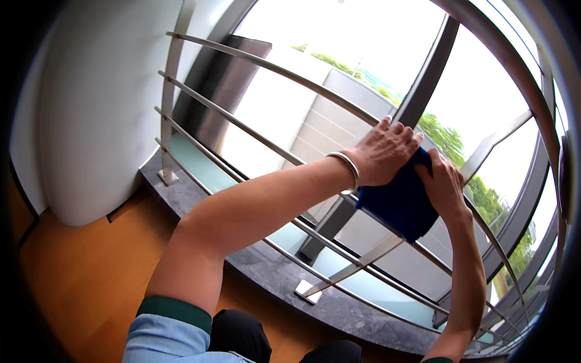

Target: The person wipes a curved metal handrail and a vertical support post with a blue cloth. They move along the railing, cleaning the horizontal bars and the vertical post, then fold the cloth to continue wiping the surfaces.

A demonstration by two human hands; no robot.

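A dark blue cloth (401,202) hangs over the upper horizontal bar (281,75) of a metal railing. My left hand (383,152), with a silver bangle (349,168) at its wrist, curls over the bar at the cloth's upper left edge. At the cloth's upper right, my right hand (442,181) grips it, the thumb lying on the near side. The two hands are close together, and the cloth's lower corner dangles below them. Folds of cloth and the backs of my hands hide the fingertips and the stretch of bar beneath.
Flat railing posts (356,265) stand on a grey stone ledge (268,267), with square base plates (308,291). A thick curved handrail (522,59) runs along the upper right. Beyond are window frames (429,72). A rounded white wall (100,113) rises at left, above wooden flooring (91,272).
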